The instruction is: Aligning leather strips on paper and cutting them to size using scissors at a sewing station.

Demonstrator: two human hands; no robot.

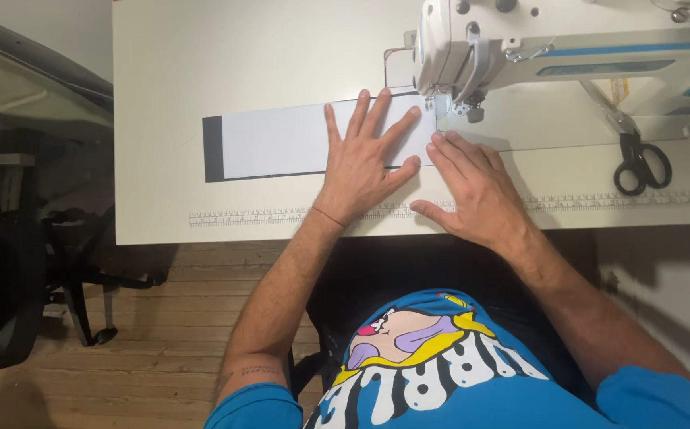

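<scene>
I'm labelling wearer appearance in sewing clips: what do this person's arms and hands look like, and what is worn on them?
Both arms are bare from the short bright blue T-shirt sleeves down. The left hand has a thin dark band around its wrist, and a small dark tattoo marks the left upper forearm. The right hand shows no ring, watch or glove.

matt white strip (pixel 281 141) – smooth table (pixel 202 63), glossy machine (pixel 519 40)

Floor (pixel 178 334): wooden planks, warm brown, near left.
Surface (pixel 241 56): pale, smooth, evenly lit.
Chair (pixel 35 270): black, left, on castors.
Far left: grey slanted furniture (pixel 19 71), dim.
</scene>
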